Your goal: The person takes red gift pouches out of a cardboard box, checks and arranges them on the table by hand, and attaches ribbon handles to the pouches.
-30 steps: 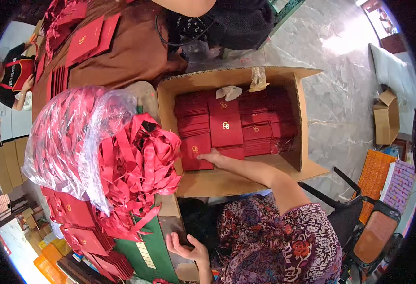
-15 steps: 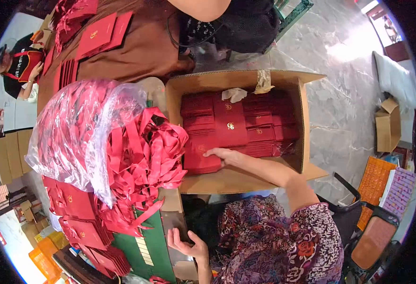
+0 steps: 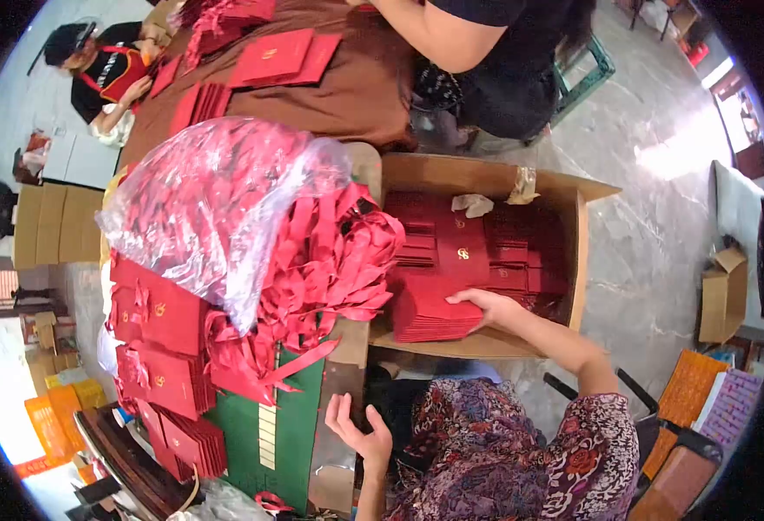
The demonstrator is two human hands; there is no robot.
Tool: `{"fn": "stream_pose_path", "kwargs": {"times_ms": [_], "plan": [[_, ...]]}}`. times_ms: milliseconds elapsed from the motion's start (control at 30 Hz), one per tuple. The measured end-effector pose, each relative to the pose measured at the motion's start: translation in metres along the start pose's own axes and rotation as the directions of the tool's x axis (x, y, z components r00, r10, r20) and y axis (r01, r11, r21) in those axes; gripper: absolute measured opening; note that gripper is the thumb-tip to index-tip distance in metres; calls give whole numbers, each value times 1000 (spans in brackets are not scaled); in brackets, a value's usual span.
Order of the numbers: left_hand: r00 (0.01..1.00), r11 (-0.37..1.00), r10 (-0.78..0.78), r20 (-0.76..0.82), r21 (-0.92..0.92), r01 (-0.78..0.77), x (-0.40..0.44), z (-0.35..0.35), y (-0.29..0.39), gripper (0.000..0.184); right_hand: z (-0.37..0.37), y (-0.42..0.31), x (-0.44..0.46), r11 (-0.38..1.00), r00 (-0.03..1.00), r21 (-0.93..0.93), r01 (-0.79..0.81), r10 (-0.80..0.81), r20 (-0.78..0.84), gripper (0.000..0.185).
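In the head view, a right hand (image 3: pixel 496 311) is clamped on one end of a stack of red folders (image 3: pixel 434 314), just to its left at the box's near side; whether the stack is lifted clear cannot be told. Gripped at that end alone, the loose layers could slide apart or fan out. Red ribbons (image 3: pixel 340 265), spilling close beyond the stack, could snag its far corner, and the box wall could bend folder edges. A left hand (image 3: pixel 363 436), fingers apart, holds nothing and gives the stack no support.

Beyond the right hand, an open cardboard box (image 3: pixel 581 260) contains rows of packed red folders with gold emblems, a crumpled plastic scrap (image 3: pixel 471 205) above them. Up and to the left of the left hand, a clear plastic bag (image 3: pixel 217 195) bulges with red ribbons, many hanging out of its mouth.
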State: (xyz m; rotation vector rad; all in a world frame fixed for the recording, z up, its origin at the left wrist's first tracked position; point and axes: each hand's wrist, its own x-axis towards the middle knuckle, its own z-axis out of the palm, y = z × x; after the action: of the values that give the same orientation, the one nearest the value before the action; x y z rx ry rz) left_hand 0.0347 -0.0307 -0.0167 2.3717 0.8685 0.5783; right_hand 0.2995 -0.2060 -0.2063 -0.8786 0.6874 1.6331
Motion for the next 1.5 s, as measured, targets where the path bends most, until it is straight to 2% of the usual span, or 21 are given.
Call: {"fn": "stream_pose_path", "kwargs": {"times_ms": [33, 133, 233, 267, 367, 467, 567, 667, 700, 767, 833, 900, 967, 1067, 1167, 1233, 1300, 1367, 1400, 1433, 1500], "plan": [[1000, 1000, -5, -17, 1, 5, 0, -2, -1, 41, 0, 4, -8, 1000, 1000, -17, 0, 0, 3, 47], [999, 996, -40, 10, -85, 41, -1, -7, -1, 43, -2, 17, -41, 972, 972, 93, 218, -225, 74, 43], [999, 992, -45, 21, -114, 47, 1, -7, 3, 44, -20, 25, -61, 947, 947, 97, 306, -313, 68, 43], [999, 988, -36, 22, -148, 39, 2, -7, 4, 44, -25, 35, -76, 916, 926, 134, 378, -376, -40, 41], [1000, 975, 0, 25, -221, 6, 5, -3, 6, 45, -32, 43, -107, 907, 910, 78, 415, -415, -20, 43], [987, 855, -93, 135, -497, 148, 14, 1, 18, 46, -27, 54, -132, 882, 886, 118, 455, -462, 32, 47], [912, 556, -148, 383, -730, 397, 43, 8, 40, 49, -13, 61, -155, 882, 879, 97, 462, -469, 85, 51], [725, 409, -105, 681, -635, 655, 83, 23, 59, 62, -3, 65, -162, 879, 871, 45, 475, -477, 118, 55], [733, 409, -104, 673, -642, 648, 92, 32, 67, 62, -2, 64, -163, 897, 890, -32, 441, -433, 141, 57], [644, 349, -19, 765, -598, 721, 103, 52, 79, 62, 0, 61, -164, 904, 905, -114, 412, -391, 165, 60], [647, 479, -136, 750, -522, 706, 99, 77, 84, 70, -3, 64, -162, 898, 931, -253, 361, -332, 150, 64], [712, 393, -112, 694, -627, 673, 84, 109, 76, 49, -11, 66, -164, 897, 922, -233, 376, -336, 195, 67], [640, 380, -150, 753, -554, 741, 80, 141, 64, 41, -17, 68, -169, 899, 922, -224, 377, -343, 177, 63], [555, 405, -193, 810, -449, 796, 83, 188, 55, 31, -30, 68, -171, 877, 944, -351, 328, -315, 94, 67], [451, 447, -290, 844, -297, 844, 99, 214, 58, 32, -40, 71, -179, 880, 953, -371, 296, -297, 58, 66], [400, 390, -292, 869, -274, 879, 112, 236, 44, 42, -48, 73, -184, 905, 964, -343, 253, -267, 5, 67], [408, 355, -297, 864, -296, 887, 132, 267, 18, 56, -56, 71, -187, 914, 967, -323, 244, -254, 10, 67], [559, 638, -369, 743, -234, 733, 147, 314, -22, 68, -37, 63, -202, 935, 956, -203, 292, -291, 33, 66], [656, 621, -550, 518, -273, 735, 154, 315, -4, 55, -56, 67, -196, 938, 954, -178, 296, -299, 15, 65], [690, 665, -461, 557, -299, 685, 161, 367, -71, 67, -56, 66, -196, 942, 956, -170, 291, -294, 7, 65], [878, 863, -404, 256, -212, 458, 161, 415, -110, 57, -57, 64, -196, 951, 953, -108, 289, -296, -57, 66]]}}
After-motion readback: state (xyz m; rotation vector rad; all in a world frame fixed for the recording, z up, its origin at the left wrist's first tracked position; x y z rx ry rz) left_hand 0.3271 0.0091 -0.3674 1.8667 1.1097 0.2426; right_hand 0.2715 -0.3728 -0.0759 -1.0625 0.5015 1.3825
